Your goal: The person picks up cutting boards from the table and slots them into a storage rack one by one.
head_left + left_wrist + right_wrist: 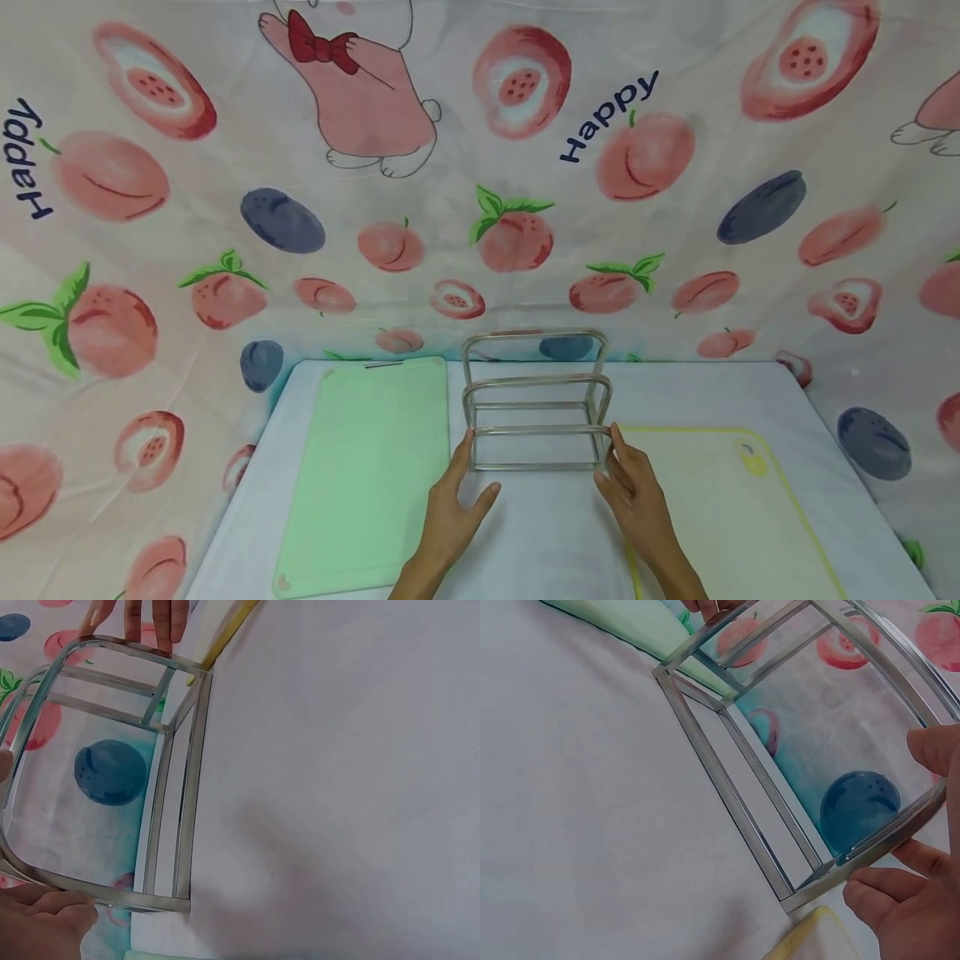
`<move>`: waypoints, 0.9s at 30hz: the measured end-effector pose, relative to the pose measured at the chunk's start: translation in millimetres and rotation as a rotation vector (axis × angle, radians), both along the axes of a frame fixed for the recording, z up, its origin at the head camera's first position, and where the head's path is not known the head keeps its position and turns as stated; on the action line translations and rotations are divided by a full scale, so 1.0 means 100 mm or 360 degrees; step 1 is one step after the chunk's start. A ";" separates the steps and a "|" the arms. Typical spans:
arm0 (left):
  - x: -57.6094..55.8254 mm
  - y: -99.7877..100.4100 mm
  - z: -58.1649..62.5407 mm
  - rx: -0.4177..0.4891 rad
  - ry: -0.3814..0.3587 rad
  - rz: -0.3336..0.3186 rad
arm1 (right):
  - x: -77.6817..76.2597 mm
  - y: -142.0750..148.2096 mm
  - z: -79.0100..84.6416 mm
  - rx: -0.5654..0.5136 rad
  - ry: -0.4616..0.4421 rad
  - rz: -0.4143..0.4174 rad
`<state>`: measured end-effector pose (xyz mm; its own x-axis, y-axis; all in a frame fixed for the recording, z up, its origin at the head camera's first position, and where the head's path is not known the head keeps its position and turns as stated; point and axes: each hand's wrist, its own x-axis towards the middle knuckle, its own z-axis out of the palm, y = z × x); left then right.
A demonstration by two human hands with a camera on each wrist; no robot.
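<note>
A silver metal rack (540, 431), made of several rounded hoops joined by base bars, stands on the white table in front of me. My left hand (452, 518) is at its left side, extended fingers against the end of the frame and thumb spread away. On the opposite side, my right hand (641, 508) touches the frame with its fingers, its thumb pointing inward in front of the rack. In the left wrist view, left fingers (56, 911) lie along the outside of a hoop. The right wrist view has the right thumb (934, 748) overlapping the front hoop.
To the left lies a light green cutting board (367, 475). A pale board with a yellow rim (697, 430) lies to the right, partly under the right hand and forearm in the head view. Behind the table (540, 550) hangs a fruit-printed cloth (450, 183).
</note>
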<state>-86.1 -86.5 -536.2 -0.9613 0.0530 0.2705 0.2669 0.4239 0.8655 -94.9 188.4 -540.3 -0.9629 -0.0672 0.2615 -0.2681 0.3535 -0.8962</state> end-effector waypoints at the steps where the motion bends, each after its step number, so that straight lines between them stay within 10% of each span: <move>1: 0.00 0.00 0.00 -0.0005 0.0007 -0.0001 | -0.01 0.00 0.00 0.0017 0.0003 -0.0001; 16: 0.04 0.02 -0.05 -0.0201 0.0088 0.0045 | 0.10 -0.12 0.24 0.0014 0.0057 -0.0042; 21: 0.05 0.04 -0.08 -0.0228 0.0130 0.0069 | 0.07 -0.09 0.05 -0.0012 0.0023 -0.0045; 27: 0.05 -0.03 -0.07 0.0006 -0.0019 -0.0005 | 0.08 -0.08 -0.02 0.0026 -0.0032 -0.0039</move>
